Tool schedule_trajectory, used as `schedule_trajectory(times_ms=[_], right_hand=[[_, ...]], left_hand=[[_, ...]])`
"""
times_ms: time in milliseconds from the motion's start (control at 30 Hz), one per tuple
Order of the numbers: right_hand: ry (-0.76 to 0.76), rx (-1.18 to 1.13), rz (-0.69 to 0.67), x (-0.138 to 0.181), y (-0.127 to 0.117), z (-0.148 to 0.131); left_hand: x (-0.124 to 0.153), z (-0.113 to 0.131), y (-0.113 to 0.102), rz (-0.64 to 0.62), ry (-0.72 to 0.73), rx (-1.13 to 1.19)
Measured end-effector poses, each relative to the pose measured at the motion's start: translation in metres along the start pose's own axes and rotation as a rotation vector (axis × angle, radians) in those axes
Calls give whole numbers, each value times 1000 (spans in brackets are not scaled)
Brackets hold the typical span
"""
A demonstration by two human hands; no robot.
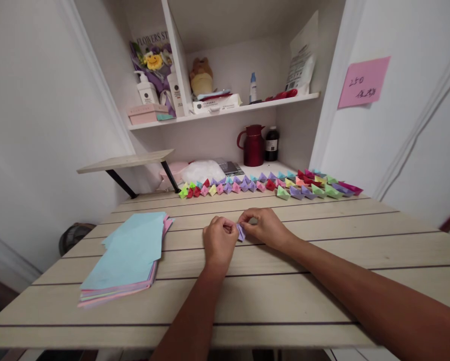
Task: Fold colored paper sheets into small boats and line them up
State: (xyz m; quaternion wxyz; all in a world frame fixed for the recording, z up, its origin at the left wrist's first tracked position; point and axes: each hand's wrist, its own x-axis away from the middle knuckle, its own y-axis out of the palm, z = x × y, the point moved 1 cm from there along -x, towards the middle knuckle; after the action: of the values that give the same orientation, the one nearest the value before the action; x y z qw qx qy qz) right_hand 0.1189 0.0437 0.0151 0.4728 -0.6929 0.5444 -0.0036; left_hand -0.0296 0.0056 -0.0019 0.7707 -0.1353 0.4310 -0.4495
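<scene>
A small folded piece of purple paper [241,232] is held between both hands, just above the middle of the slatted table. My left hand [220,239] pinches its left side with the fingers curled. From the right, my right hand [264,226] grips the other edge between thumb and fingertips. The fingers hide part of the paper, so its full shape cannot be made out. Beyond the hands, rows of folded paper boats [243,186] in several colours stand along the back of the table.
A stack of coloured paper sheets [130,255], light blue on top, lies at left. Behind it stands a small raised shelf [127,161] on black legs. A red jug [253,146] and a dark bottle [272,144] stand at the back, under a white shelf [225,114] holding bottles and boxes.
</scene>
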Motion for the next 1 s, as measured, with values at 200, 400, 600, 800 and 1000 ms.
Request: schedule_trajectory(times_ms=[200, 400, 600, 800, 1000], right_hand=[[9, -22, 11, -1, -6, 7], [-66, -32, -34, -1, -6, 9], [-106, -26, -58, -3, -8, 15], [-136, -51, -95, -2, -8, 9], [-115, -104, -137, -1, -8, 13]], left_hand=[[-3, -9, 0, 8, -72, 10], [0, -7, 0, -44, -46, 22], [5, 1, -1, -147, 59, 32], [6, 5, -2, -171, 59, -57], [4, 1, 1, -211, 10, -106]])
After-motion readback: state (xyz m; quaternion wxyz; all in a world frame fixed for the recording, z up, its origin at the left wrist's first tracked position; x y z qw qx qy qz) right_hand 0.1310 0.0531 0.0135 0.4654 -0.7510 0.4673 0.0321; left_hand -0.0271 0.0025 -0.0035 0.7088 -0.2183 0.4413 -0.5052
